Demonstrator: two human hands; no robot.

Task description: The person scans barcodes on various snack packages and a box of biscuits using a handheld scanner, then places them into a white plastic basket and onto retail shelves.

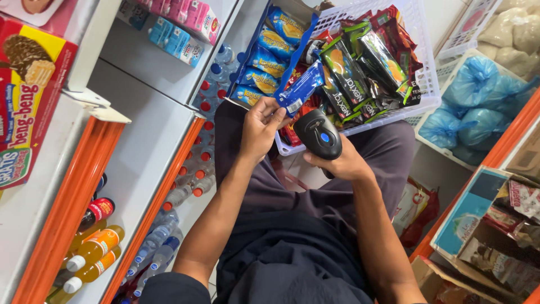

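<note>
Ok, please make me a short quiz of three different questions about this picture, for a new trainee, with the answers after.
1. True or false: the left hand holds a blue snack packet.
2. What does the right hand hold? A) a bottle B) a black handheld scanner C) a pen
3. In what do the snack packs on the person's lap lie?

Key
1. True: the fingers pinch its lower end.
2. B: its head is just below the blue packet.
3. In a white plastic basket, with an open blue carton of packets beside it.
</note>
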